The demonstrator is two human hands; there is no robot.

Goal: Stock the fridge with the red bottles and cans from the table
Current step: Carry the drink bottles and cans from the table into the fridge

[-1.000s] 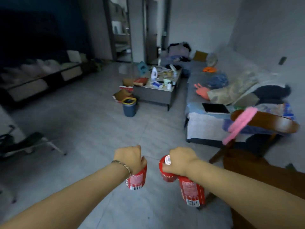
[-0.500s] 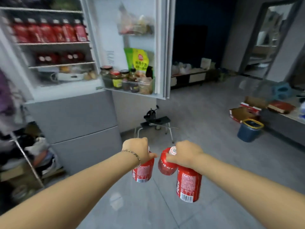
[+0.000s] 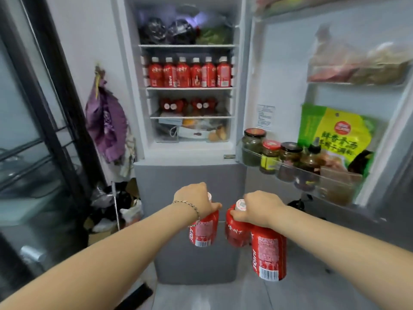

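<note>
A purple bag (image 3: 105, 121) hangs on the wall at the far left, beside the open fridge (image 3: 190, 157). On the fridge's middle shelf a row of red bottles (image 3: 190, 72) stands upright, six across the front. They have white caps, and their red labels carry white Chinese characters too blurred to read. On the shelf below, the lying bottles (image 3: 185, 105) point their white caps outward.

In front of the grey lower door, the left hand (image 3: 196, 199), with a thin bracelet (image 3: 187, 204) at the wrist, grips a red bottle (image 3: 203, 231) from above. Its fingers are curled round the neck, and the thumb is pressed on the shoulder. The label shows a block of small print and a barcode.

Just beside it, the right hand (image 3: 259, 208) pinches two bottles by their necks with curled fingers. The tilted bottle (image 3: 237, 231) shows white characters and a printed white cap. The hanging bottle (image 3: 269, 256) sits lower and shows small print and a barcode.

On the open door, a white sticker (image 3: 265, 117) bears unreadable text. Lidded jars (image 3: 254, 146) fill the lower rack. Beside them a green-and-yellow packet (image 3: 335, 139) carries a round red logo and dark Chinese characters.
</note>
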